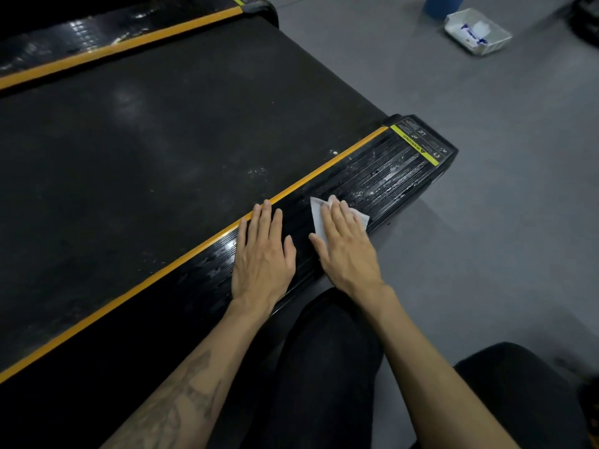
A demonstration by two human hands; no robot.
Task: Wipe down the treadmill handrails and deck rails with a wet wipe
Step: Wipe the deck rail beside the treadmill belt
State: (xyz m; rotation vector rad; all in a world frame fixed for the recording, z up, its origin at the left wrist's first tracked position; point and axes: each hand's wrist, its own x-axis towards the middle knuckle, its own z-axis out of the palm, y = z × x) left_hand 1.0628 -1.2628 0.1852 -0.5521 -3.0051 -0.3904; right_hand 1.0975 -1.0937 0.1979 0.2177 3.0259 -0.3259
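Observation:
The near deck rail [382, 176] of the treadmill is black and ribbed, with a yellow strip along its inner edge and a warning label at its end. White smears show on the rail beyond my hands. My right hand [348, 251] lies flat with straight fingers on a white wet wipe [316, 215], pressing it onto the rail. My left hand [262, 254] rests flat on the rail just left of it, fingers straight, holding nothing. The far deck rail [107, 40] runs along the top left.
The dark running belt [155, 150] lies between the two rails. A white pack of wipes [478, 30] sits on the grey floor at the top right, next to a blue object [442, 4]. My knees in black trousers [330, 367] are beside the rail.

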